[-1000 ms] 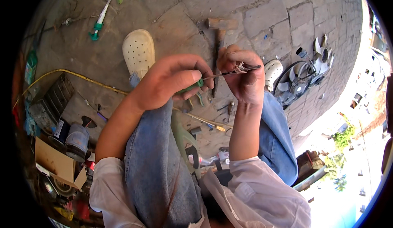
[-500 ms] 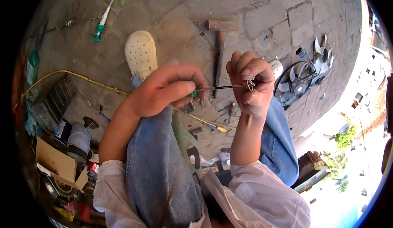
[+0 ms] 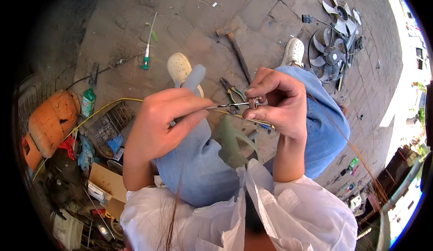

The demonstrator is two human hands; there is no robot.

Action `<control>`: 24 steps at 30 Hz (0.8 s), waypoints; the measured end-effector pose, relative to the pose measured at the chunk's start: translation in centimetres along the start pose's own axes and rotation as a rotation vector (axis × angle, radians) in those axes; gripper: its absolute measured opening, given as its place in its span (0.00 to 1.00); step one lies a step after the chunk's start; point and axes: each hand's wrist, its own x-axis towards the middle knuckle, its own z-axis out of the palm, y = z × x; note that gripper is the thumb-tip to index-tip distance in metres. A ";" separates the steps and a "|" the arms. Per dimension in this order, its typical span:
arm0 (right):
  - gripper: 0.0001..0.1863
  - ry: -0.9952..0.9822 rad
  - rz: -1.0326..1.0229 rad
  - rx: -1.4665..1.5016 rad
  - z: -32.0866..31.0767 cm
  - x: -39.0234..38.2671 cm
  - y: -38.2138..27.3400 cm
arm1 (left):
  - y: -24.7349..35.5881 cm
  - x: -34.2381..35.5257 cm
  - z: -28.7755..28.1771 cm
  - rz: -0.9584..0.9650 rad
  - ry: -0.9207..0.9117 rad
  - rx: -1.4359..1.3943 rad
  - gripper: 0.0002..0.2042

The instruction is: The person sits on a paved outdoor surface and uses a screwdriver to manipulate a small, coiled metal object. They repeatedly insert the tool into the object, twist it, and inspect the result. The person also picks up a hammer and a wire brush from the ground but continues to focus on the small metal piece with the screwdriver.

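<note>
My left hand (image 3: 169, 118), fingers pinched together, grips a thin metal rod (image 3: 228, 105); whether it has a handle is hidden in the palm. The rod points right and meets a small metal part (image 3: 255, 102) with a brownish ring. My right hand (image 3: 279, 102) pinches this part between thumb and fingers. A smooth grey-blue shape (image 3: 195, 76) shows just above my left hand; I cannot make out what it is. Beyond the hands, pliers with green and yellow handles (image 3: 232, 92) lie on the paving, and a wooden-handled hammer (image 3: 239, 55) lies farther off.
At the far right lie a radiator fan (image 3: 331, 55) and loose fan blades (image 3: 341, 15). A white tube with a green end (image 3: 148, 50) is at far left. Left stand an orange gas cylinder (image 3: 54, 122), a green bottle (image 3: 88, 103) and a cardboard box (image 3: 108, 181); a yellow hose (image 3: 106, 106) runs past.
The whole view has shifted and tilted. My left fingers, curled before, are now straighter along the rod. The rod still meets the small metal part in my right hand.
</note>
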 end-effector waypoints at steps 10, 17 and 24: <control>0.15 0.225 -0.134 -0.127 6.6 -11.7 -10.9 | 16.0 -12.6 6.6 0.197 0.485 0.719 0.13; 0.14 0.311 -0.313 -0.387 7.7 -19.1 -13.5 | 19.5 -18.2 12.9 0.156 0.656 0.580 0.11; 0.14 0.169 -0.332 -0.243 8.9 -26.0 -15.0 | 20.6 -19.7 18.9 0.057 0.615 0.364 0.08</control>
